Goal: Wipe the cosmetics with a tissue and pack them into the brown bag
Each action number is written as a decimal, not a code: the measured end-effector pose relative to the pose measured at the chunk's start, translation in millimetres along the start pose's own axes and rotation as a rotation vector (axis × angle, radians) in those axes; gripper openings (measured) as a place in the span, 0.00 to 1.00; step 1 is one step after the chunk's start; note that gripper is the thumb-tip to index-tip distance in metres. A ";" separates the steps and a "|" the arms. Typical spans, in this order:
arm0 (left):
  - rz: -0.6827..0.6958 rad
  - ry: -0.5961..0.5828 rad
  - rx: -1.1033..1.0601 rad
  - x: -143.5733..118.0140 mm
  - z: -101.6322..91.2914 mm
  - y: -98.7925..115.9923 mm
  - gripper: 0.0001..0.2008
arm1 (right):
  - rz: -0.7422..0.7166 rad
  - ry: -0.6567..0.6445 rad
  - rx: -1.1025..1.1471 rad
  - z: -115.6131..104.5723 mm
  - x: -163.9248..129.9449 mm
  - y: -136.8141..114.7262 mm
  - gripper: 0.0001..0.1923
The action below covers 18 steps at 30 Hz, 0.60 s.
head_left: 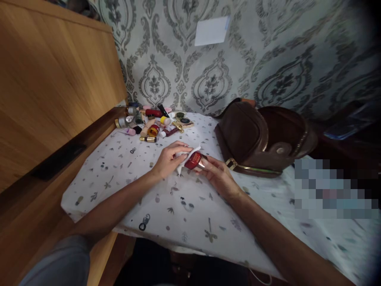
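My right hand (218,172) grips a small red jar (194,160) by its shiny lid, tilted on its side above the cloth-covered table. In my left hand (172,159) a white wipe (195,150) is pinched, and it presses against the jar's base. Both hands meet near the middle of the table. Some of my left fingers are hidden behind the wipe. Beyond my left hand lie a gold and black lipstick tube (148,139) and an amber-red jar (153,130).
Several cosmetics, among them a red tube (153,113) and a gold tube (177,126), crowd the table's back left. An open brown bag (244,135) stands at right. A wooden cabinet (59,71) borders the left. Patterned cloth (190,222) covers the table.
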<state>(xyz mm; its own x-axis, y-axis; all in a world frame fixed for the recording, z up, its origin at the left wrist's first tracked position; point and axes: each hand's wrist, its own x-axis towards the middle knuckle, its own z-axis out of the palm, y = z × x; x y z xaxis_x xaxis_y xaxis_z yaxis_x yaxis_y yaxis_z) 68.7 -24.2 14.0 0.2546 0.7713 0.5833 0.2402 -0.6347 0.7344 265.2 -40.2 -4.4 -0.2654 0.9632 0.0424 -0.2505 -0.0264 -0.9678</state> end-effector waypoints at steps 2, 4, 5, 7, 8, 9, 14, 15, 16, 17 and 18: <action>0.052 -0.012 0.007 -0.3 -1.3 1.5 0.10 | 0.036 -0.011 0.026 -1.4 0.6 0.3 0.20; 0.111 -0.032 0.011 -0.6 -2.1 1.5 0.10 | 0.070 -0.025 0.038 -4.6 1.5 0.2 0.20; 0.134 -0.044 0.016 -0.8 -2.2 1.2 0.10 | 0.085 -0.028 0.045 -6.5 2.0 0.0 0.20; 0.152 -0.048 0.033 -1.2 -1.5 0.7 0.12 | 0.113 -0.034 0.068 -9.9 2.7 -1.2 0.19; 0.144 -0.036 0.045 -1.3 -0.8 0.8 0.12 | 0.125 -0.040 0.083 -11.0 2.9 -2.1 0.18; 0.128 -0.020 0.055 -1.4 0.2 1.1 0.13 | 0.135 -0.047 0.101 -11.5 2.8 -3.2 0.18; -0.020 -0.027 -0.010 -1.8 5.4 6.5 0.20 | 0.123 -0.058 0.168 -6.2 0.4 -7.6 0.19; -0.069 -0.055 -0.043 -2.0 6.1 7.4 0.21 | 0.100 -0.045 0.170 -4.4 0.1 -7.5 0.19; -0.121 -0.081 -0.080 -2.4 6.6 8.0 0.22 | 0.068 -0.026 0.168 -2.7 -0.1 -7.0 0.19; -0.168 -0.105 -0.121 -2.8 6.9 8.3 0.22 | 0.028 -0.005 0.159 -1.3 0.0 -6.0 0.19; -0.210 -0.128 -0.167 -3.2 7.2 8.2 0.23 | -0.017 0.014 0.136 -0.4 0.1 -4.7 0.19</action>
<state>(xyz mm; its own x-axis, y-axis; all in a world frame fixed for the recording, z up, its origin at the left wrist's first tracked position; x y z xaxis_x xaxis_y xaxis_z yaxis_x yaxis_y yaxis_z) 76.6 -32.2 15.7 0.3345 0.8661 0.3715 0.1454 -0.4369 0.8877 266.6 -39.8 0.0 -0.2471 0.9675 0.0540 -0.3790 -0.0452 -0.9243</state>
